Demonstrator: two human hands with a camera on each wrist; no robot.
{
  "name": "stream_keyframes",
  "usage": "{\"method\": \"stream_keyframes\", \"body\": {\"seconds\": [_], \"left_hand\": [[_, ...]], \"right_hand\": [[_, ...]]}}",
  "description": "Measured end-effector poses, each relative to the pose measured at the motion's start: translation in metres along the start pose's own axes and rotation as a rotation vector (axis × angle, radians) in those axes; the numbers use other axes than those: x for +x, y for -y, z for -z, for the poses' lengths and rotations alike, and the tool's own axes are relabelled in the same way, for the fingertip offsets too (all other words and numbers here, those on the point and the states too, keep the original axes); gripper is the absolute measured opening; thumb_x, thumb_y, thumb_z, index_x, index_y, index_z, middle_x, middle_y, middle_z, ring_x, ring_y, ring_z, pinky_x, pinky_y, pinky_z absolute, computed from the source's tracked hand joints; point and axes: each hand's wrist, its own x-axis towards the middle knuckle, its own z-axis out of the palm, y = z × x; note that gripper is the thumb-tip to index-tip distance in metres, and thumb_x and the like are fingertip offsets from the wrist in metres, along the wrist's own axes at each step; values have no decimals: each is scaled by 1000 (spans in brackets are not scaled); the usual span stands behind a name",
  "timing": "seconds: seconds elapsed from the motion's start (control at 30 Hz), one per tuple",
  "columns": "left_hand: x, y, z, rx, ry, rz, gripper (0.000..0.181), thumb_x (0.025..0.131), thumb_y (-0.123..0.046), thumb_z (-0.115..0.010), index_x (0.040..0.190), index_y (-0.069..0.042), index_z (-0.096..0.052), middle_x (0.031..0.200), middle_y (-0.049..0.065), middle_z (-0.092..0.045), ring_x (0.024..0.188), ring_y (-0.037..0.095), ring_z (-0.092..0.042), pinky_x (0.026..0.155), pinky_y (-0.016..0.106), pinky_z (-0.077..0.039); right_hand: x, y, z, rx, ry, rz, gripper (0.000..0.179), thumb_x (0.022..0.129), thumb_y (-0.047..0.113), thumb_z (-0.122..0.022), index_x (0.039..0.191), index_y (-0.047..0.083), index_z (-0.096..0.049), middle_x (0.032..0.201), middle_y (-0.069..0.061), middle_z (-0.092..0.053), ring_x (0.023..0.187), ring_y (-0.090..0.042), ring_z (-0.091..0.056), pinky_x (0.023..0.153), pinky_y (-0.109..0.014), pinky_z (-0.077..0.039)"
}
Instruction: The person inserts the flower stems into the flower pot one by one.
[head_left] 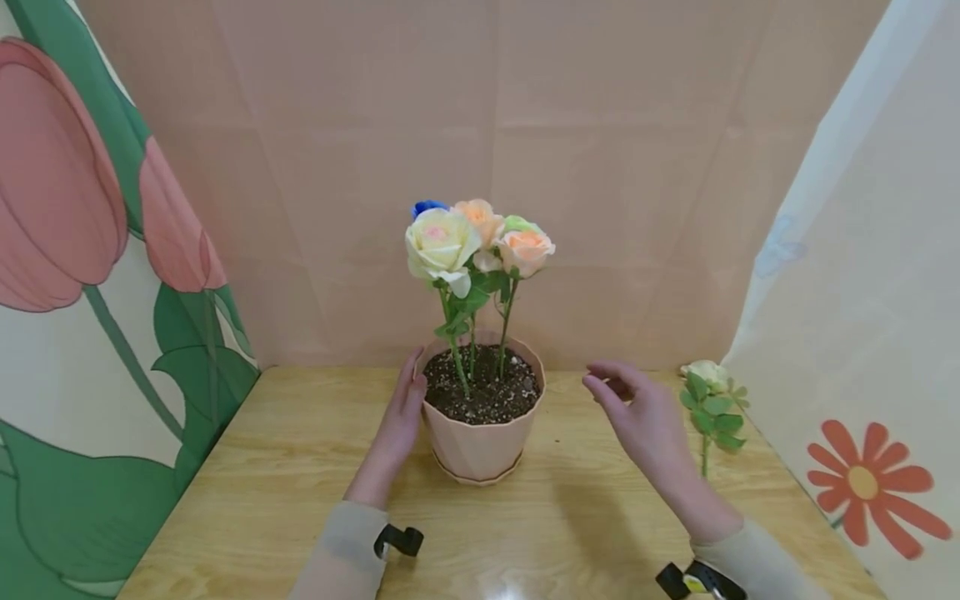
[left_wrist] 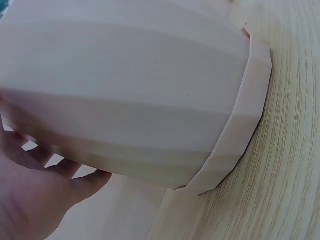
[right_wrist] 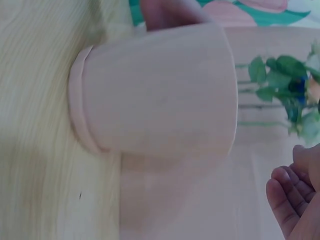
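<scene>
A pink faceted flower pot (head_left: 477,448) full of dark soil (head_left: 487,404) stands upright in a matching saucer. Several roses rise from the soil: a cream one (head_left: 441,247), peach ones (head_left: 527,251), a blue one (head_left: 429,208) and a pale green one partly hidden behind. My left hand (head_left: 397,417) rests against the pot's left side near the rim; the left wrist view shows its fingers (left_wrist: 90,185) along the wall. To the right of the pot and apart from it, my right hand (head_left: 651,421) hovers with loosely bent fingers, holding nothing.
On the wooden table (head_left: 285,467), a white rose (head_left: 708,375) with green leaves lies at the right edge. A pink cloth (head_left: 360,100) hangs behind the table. Printed flower panels (head_left: 60,175) flank it on the left and right.
</scene>
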Motion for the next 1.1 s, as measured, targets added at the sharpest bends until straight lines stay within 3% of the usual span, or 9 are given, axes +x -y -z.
{"method": "stream_keyframes", "body": {"seconds": [0.27, 0.5, 0.7, 1.1], "left_hand": [[-2, 0, 1, -2, 24, 20, 58, 122, -44, -32, 178, -36, -18, 184, 5, -14, 166, 42, -15, 129, 73, -15], [-3, -1, 0, -7, 22, 25, 58, 122, -45, -33, 178, -37, -18, 184, 5, -14, 166, 42, -16, 129, 72, -15], [-1, 1, 2, -14, 20, 16, 58, 122, -43, -33, 178, -35, -19, 184, 6, -14, 167, 41, -16, 130, 72, -15], [1, 1, 2, -8, 20, -8, 57, 122, -38, -31, 178, -32, -19, 184, 6, -14, 166, 41, -16, 130, 70, -17]], "right_hand": [[-14, -37, 32, -123, 5, -83, 23, 106, 25, -78, 123, 10, -82, 93, -3, -80, 77, -5, -68, 61, -17, -50], [-25, -73, 52, -156, 4, -154, 29, 108, 29, -77, 126, 7, -81, 90, -4, -80, 74, -1, -67, 59, -18, -49], [-32, -102, 65, -205, 39, -231, 38, 110, 33, -73, 133, 4, -77, 96, -9, -80, 74, -2, -66, 57, -22, -50], [-45, -160, 80, -272, 38, -331, 45, 108, 41, -75, 132, 3, -77, 110, -21, -80, 76, 15, -55, 57, -21, -48]]}}
